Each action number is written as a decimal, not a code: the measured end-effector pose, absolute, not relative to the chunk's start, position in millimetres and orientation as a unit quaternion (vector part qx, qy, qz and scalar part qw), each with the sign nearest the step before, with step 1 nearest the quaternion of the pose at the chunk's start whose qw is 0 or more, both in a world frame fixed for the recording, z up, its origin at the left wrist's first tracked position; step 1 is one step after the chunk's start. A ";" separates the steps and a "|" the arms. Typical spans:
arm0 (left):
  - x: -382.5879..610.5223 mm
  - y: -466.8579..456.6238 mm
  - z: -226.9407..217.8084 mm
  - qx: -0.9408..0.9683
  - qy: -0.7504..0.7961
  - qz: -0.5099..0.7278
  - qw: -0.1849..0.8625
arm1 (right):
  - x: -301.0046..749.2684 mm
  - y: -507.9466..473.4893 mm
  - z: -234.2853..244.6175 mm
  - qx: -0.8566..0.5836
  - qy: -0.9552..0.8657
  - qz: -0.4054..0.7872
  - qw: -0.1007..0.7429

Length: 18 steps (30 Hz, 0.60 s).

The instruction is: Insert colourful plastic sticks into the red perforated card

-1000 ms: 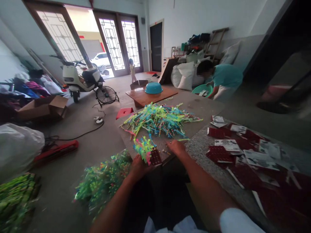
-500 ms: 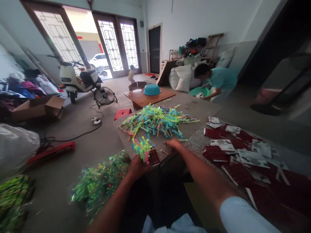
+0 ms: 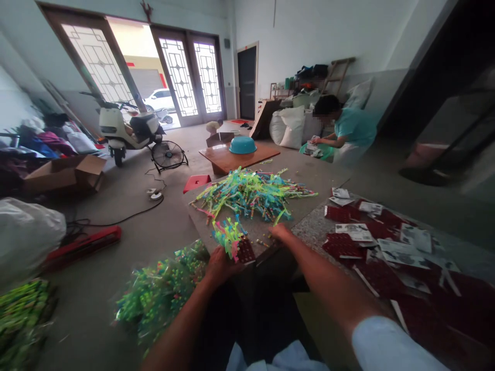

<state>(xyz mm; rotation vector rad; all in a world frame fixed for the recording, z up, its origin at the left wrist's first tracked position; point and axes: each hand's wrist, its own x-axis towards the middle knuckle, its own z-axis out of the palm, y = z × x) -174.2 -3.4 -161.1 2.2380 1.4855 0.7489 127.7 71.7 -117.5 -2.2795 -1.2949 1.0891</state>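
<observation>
Along the near edge of the bench [image 3: 315, 172], my left grip [image 3: 219, 264] held a red board [image 3: 246, 251] tufted with bright strips [image 3: 227, 234]; my right grip [image 3: 281, 233] pinched a yellow-green strip [image 3: 278, 217] near the pile [image 3: 251, 190].

So it's a single cam worn on the person's head, really wide, aimed forward and down, with the bare left hand [image 3: 220, 263] and bare right hand [image 3: 281, 233] pretty close, just below the middle of the frame. The flat grey tabletop [image 3: 317, 175] sits near, mid-frame, and the view runs way back to tall brown-framed lattice glass doors [image 3: 178, 77], upper left.
</observation>
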 end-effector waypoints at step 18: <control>-172.5 -0.2 -162.1 0.798 0.502 0.286 0.170 | 55.2 -21.5 -129.0 -0.521 -0.513 0.560 0.389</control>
